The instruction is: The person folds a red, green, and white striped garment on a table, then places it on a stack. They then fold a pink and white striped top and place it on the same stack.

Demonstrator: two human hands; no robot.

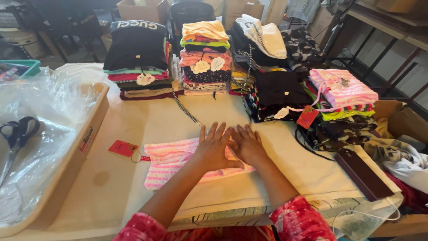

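Note:
A pink and white striped garment (pixel 167 163) lies folded on a cream board (pixel 285 178) on the table. My left hand (pixel 214 149) presses flat on its right half, fingers spread. My right hand (pixel 246 145) lies flat beside it, overlapping the left hand's fingertips, over the garment's right end. Neither hand grips anything. A red tag (pixel 123 148) on a string lies just left of the garment.
Stacks of folded clothes (pixel 205 58) line the back of the table, with a dark stack (pixel 138 49) at left and a pink striped pile (pixel 341 91) at right. A beige tray (pixel 91 129) with clear plastic and black scissors (pixel 15 134) stands left. A dark flat case (pixel 363 174) lies right.

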